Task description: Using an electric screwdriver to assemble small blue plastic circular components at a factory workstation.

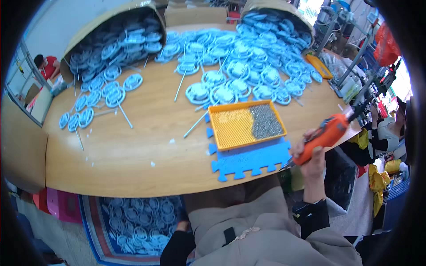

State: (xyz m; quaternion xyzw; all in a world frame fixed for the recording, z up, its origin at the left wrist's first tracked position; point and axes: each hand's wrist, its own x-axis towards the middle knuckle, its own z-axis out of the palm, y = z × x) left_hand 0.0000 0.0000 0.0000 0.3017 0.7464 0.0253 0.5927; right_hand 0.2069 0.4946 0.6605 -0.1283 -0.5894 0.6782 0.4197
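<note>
**Driver in hand, no part on the mat yet**

The table [133, 150] carries a wide spread of pale blue round parts [230, 71], many with white sticks among them, heaped thickest at the far side. As I judge it, the work sits between pieces: the blue foam mat [253, 157] at the near edge is bare.

Two tipped cardboard boxes [111, 26] at the far edge spill more parts onto the table. A floor bin [133, 221] below the near edge is full of the same parts. The orange tray [246, 125] above the mat holds yellowish small pieces on its left and grey screws on its right.

The right hand [313, 155] is clenched around an orange driver [324, 137], held off the table's right edge. The left hand [182, 227] reaches down at the bin; whether its grip is closed I cannot tell.
</note>
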